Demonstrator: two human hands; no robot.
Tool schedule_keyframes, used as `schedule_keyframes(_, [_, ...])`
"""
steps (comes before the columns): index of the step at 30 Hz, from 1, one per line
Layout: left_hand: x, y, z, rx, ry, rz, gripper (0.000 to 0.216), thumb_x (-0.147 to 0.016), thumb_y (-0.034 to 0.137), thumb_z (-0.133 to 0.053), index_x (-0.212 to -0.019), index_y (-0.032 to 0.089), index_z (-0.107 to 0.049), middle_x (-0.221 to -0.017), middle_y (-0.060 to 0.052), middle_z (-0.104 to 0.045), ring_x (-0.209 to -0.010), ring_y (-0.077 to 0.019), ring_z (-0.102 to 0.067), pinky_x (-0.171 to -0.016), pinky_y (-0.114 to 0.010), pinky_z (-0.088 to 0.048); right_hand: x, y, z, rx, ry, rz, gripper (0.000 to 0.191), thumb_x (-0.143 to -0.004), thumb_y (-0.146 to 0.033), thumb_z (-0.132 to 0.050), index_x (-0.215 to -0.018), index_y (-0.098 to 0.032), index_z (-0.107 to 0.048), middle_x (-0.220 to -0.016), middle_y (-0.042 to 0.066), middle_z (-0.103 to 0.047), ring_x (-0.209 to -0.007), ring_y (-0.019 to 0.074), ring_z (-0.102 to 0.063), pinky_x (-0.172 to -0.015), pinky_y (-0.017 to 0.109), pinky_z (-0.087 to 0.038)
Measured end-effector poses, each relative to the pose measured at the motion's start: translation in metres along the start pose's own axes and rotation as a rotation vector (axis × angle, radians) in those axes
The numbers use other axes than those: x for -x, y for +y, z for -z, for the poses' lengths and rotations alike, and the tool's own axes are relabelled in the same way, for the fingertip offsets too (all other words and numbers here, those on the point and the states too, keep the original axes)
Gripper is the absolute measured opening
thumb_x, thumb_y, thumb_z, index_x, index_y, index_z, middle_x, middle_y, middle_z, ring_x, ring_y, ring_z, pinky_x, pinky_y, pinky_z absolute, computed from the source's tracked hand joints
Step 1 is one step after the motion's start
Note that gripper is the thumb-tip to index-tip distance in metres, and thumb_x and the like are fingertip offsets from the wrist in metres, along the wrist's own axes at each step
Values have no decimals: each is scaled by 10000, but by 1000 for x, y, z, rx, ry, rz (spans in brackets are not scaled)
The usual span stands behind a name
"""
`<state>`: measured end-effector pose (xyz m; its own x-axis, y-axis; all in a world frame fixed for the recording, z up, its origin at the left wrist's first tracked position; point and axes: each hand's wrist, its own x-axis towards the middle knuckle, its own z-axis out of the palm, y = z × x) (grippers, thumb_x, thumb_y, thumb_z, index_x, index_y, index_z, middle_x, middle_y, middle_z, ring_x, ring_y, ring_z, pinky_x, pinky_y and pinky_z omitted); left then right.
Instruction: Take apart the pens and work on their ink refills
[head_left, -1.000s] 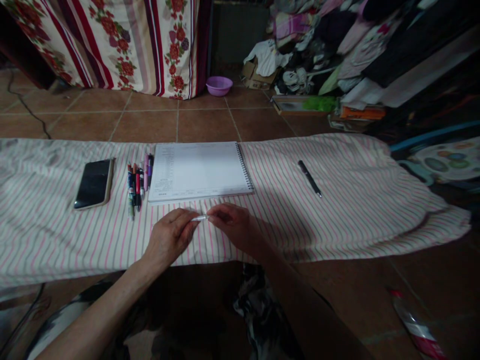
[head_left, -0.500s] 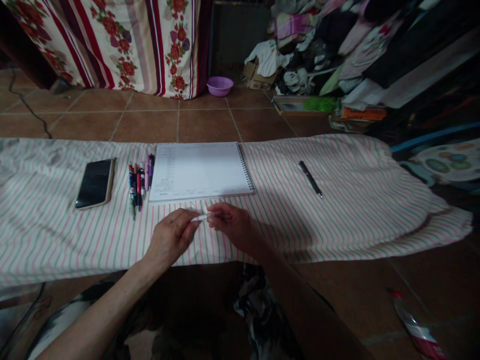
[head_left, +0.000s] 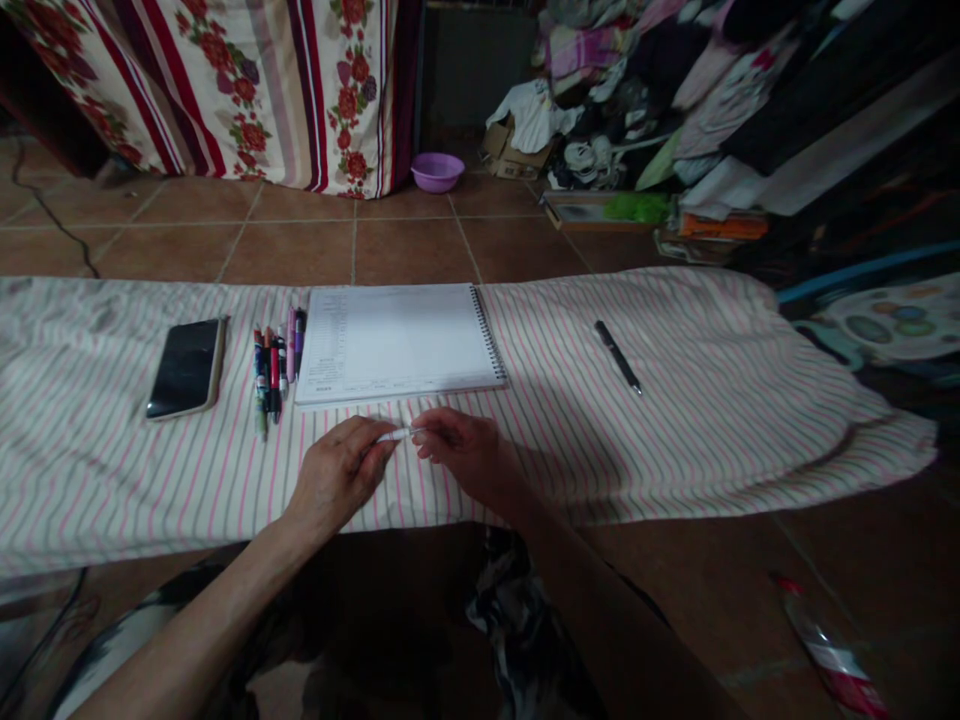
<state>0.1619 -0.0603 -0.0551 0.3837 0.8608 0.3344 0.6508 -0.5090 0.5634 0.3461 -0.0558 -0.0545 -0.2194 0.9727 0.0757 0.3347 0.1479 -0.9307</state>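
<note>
Dim light — brown tiled floor [head_left: 409, 250], floral striped curtain [head_left: 292, 90] back left — heaped clothes [head_left: 581, 50] back right.

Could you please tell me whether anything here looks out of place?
Two mild oddities: the black pen lies alone right of the notebook, while other pens are bunched on its left; and a bottle lies on its side on the floor, lower right.

Purple basin [head_left: 437, 180] beside floral curtain [head_left: 289, 100]

Home rm w/ floral curtain [head_left: 270, 90], clothes pile [head_left: 712, 115]
</note>
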Motion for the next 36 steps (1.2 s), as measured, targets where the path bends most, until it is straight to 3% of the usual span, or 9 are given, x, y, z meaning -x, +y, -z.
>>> schedule_keyframes(7, [1, -1, -1, 22, -7, 0, 178, -844, 244, -478, -981, 190, -579, -855, -37, -618, -814, -148, -592, -721, -271, -477, 0, -3, 1, 66, 0, 19, 83, -777, -218, -566, -851, -203, -600, -645, -21, -659, -581, 99, -625, -585, 199, -481])
schedule_keyframes(36, [2, -6, -5, 37, -33, 19, 175, -843, 243, -491, -996, 192, -559, -873, -37, -612, -833, -152, -582, -726, -275, -471, 0, -4, -4, -92, -3, -126, 67, -788, -199, -524, -837, -186, -568, -649, -3, -676, -597, 126, -663, -582, 213, -500])
